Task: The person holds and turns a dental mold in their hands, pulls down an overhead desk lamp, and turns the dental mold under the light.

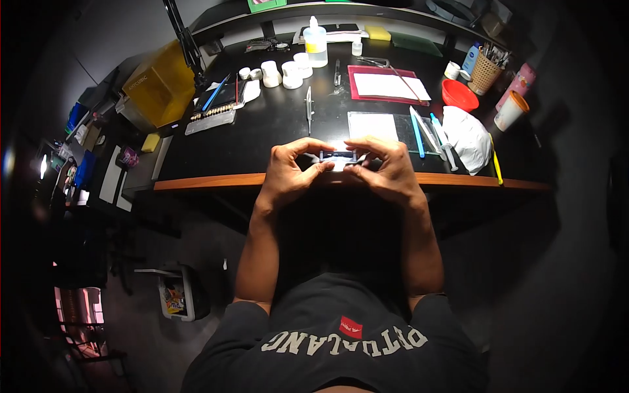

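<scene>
Between my two hands, at the front edge of the desk, is a small dark rectangular piece [339, 157] with a pale, shiny area around it; its kind is too small to make out. My left hand [295, 170] pinches its left end between thumb and fingers. On the other end, my right hand [385, 169] has thumb and fingers closed in the same way. Just beyond lies a white sheet [372, 126] on a dark mat. Left of the sheet is a thin metal tool [309, 111], perhaps tweezers.
On the right lie a blue stick [417, 134], a syringe [447, 147], a crumpled white bag [467, 139], a red bowl [460, 95] and a cup [511, 111]. A squeeze bottle [316, 47] and several white jars [291, 75] stand behind. A yellow box [157, 85] is at left.
</scene>
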`<state>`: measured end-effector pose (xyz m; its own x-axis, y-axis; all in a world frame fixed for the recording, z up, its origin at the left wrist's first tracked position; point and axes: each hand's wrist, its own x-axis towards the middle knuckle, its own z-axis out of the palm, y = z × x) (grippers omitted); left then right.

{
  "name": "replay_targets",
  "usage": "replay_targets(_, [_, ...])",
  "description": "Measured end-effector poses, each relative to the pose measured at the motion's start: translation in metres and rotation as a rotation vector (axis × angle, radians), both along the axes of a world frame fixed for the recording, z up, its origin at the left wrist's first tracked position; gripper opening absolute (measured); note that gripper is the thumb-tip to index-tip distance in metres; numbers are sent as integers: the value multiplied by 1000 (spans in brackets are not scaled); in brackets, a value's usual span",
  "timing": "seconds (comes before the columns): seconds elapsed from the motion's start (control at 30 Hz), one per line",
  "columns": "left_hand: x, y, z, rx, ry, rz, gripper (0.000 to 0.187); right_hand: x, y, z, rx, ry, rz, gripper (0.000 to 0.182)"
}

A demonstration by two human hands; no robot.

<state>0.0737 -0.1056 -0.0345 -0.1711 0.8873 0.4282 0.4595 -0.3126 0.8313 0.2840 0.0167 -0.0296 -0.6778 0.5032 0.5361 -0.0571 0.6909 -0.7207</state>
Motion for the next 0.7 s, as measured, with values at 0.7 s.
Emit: replay_targets(0.7, [1, 4, -3, 10, -48, -6, 38, 9, -5, -5, -128, -21, -78, 23])
